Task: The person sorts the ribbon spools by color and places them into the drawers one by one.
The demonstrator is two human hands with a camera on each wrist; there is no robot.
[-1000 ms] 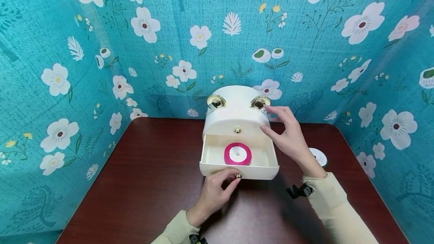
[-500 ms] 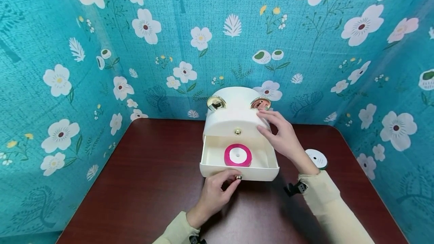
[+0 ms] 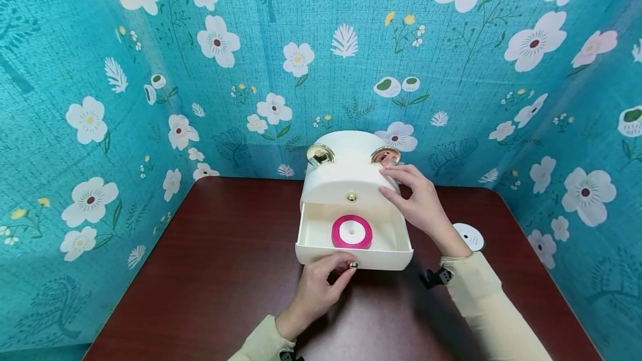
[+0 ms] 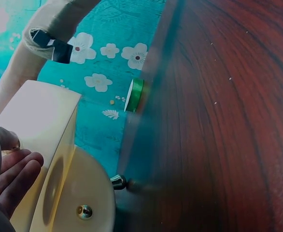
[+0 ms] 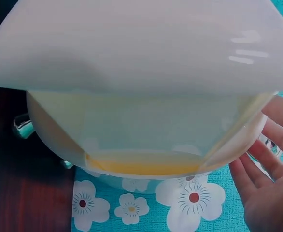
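Observation:
A cream storage box (image 3: 353, 146) with two round gold-rimmed pieces on top stands at the back of the table. Its lower drawer (image 3: 386, 259) is pulled out, and a spool of pink ribbon (image 3: 337, 234) lies flat inside. With thumb and index finger, my left hand (image 3: 313, 288) pinches the small gold knob (image 3: 353, 265) on that drawer's front. At the box's upper right side, my right hand (image 3: 420, 200) has its fingertips against the edge. In the right wrist view, extended fingers (image 5: 267, 166) lie along the box's rounded side.
A green ribbon spool (image 4: 137, 95) with a white face lies right of the box, partly behind my right forearm in the head view. Another gold knob (image 3: 351, 198) sits on the upper front. Flowered teal cloth (image 3: 230, 99) hangs around the dark red-brown table (image 3: 215, 272).
My right hand has moved slightly left and down from beside the gold-rimmed piece, onto the box's edge. My left hand keeps its pinch on the knob, and the drawer stays out.

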